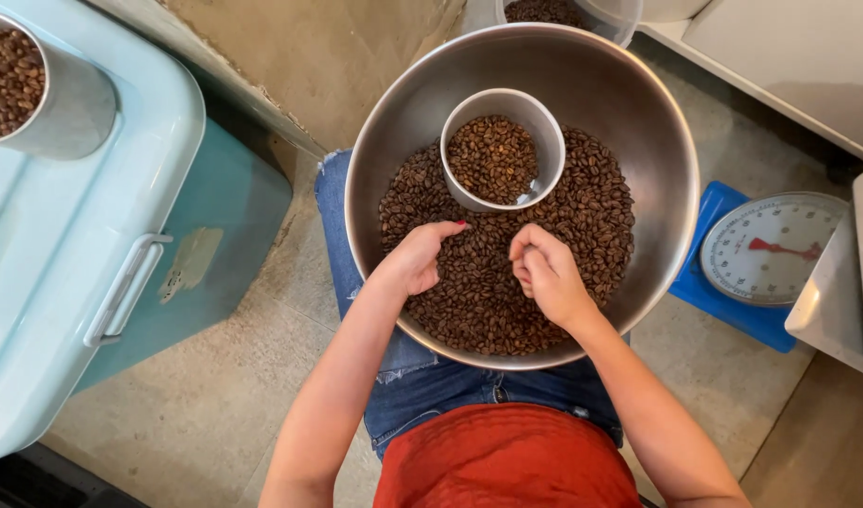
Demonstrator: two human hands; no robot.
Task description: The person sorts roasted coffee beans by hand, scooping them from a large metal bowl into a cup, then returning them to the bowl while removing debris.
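While the steel bowl [638,122] rests on my lap, my left hand [417,259] lies loosely cupped in the coffee beans [591,216]; my right hand [544,273] pinches a few; leaning could tip it, spilling beans floorward.

Dark roasted beans [506,282] (loose, bowl-held)

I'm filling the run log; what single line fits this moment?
left hand: in coffee beans | right hand: curled, on beans | steel bowl: on lap | small cup: in bowl, holding beans
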